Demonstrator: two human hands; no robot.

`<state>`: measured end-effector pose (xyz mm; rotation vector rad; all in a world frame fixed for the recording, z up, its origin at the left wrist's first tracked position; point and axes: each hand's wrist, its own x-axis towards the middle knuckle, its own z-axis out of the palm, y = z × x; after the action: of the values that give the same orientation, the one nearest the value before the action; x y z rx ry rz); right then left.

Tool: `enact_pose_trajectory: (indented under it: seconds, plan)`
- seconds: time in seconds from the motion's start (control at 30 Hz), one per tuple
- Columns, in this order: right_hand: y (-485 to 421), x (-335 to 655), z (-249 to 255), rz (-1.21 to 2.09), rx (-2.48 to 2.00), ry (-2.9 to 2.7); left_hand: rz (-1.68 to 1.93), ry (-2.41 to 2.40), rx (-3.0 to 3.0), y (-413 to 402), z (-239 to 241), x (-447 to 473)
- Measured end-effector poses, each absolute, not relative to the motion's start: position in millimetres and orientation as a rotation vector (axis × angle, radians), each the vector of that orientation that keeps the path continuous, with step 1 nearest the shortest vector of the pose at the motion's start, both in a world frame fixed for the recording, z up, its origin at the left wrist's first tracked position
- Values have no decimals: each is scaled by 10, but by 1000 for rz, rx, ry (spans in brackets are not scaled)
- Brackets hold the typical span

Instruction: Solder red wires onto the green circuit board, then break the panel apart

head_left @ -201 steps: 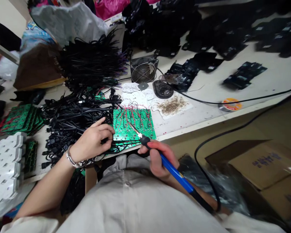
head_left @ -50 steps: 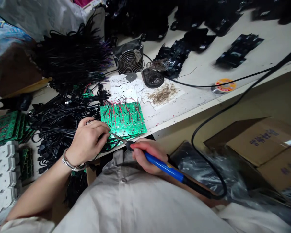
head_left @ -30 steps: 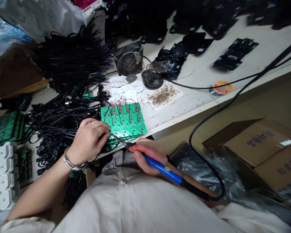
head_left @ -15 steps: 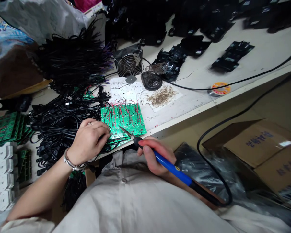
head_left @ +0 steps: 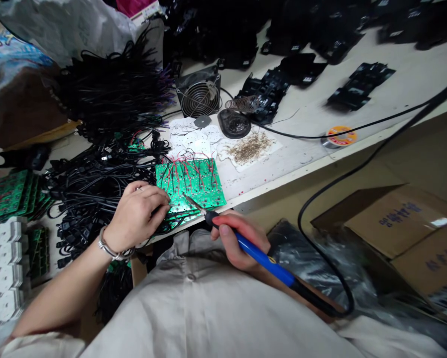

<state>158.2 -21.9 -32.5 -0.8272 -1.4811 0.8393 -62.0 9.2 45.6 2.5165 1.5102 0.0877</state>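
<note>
Green circuit panel (head_left: 212, 194) lies flat near the front edge of a white table (head_left: 413, 69) in the head camera's view, red and black wires (head_left: 188, 174) trailing across its far half, with the edges of more boards showing beneath it. At the panel's near side, a person's right hand (head_left: 242, 238) has its grip wrapped around the blue handle of a soldering iron (head_left: 259, 256). The iron's slim metal tip points over the panel; whether the two touch cannot be told.

The left hand (head_left: 141, 214), a metal bracelet (head_left: 109, 248) at its wrist, rests against the panel's left edge with fingers curled; whether its grip pinches anything cannot be told.

Black cables (head_left: 104, 186) crowd the panel's left side, with a stack of green boards (head_left: 7, 194) farther out to its left. Just beyond the panel sit white sheets (head_left: 193, 136), and behind them a wire-guarded fan (head_left: 199, 94). To the panel's far right are a dark dish (head_left: 234, 124) and a white pad (head_left: 251, 146) strewn with brown bits. Well apart to the panel's right stands an orange-labelled spool (head_left: 339, 136); lower on that side are cardboard boxes (head_left: 388, 216).
</note>
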Motion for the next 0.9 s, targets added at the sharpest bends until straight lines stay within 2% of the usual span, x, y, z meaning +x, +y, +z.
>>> enact_pose_trajectory:
  seconds: [0.9]
  plan:
    - [-207,1583,-334,837,-753,-1522,278,1577,2537,-65,447,-647]
